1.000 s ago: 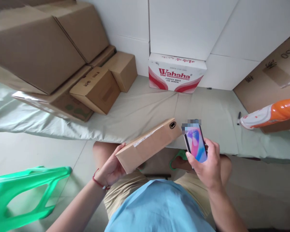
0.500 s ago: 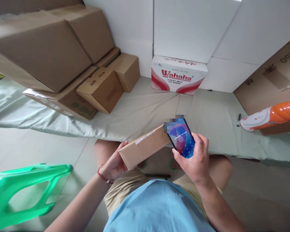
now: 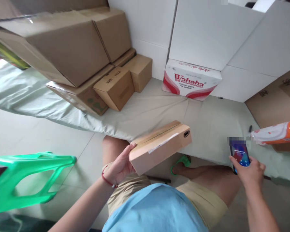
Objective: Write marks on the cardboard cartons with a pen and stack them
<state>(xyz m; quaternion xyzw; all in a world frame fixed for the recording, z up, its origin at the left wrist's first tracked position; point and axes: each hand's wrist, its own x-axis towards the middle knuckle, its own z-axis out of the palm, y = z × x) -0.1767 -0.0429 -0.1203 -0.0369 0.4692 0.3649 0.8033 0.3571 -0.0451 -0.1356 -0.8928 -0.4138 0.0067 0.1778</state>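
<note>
L hand (image 3: 122, 167) is gripping a small carton (image 3: 159, 154) at its near left end, fingers wrapped, thumb at top edge; R hand (image 3: 250, 172) is clasping a phone (image 3: 241, 154) by its sides, well apart at right. Carton is lying across the near edge of the cloth-covered bench (image 3: 207, 124) in view; contact w/ cloth: can't tell. Carton prob. stiff, fairly light, best held across its end. Phone prob. rigid, slippery, fragile; long edges are offering safest hold.
</note>
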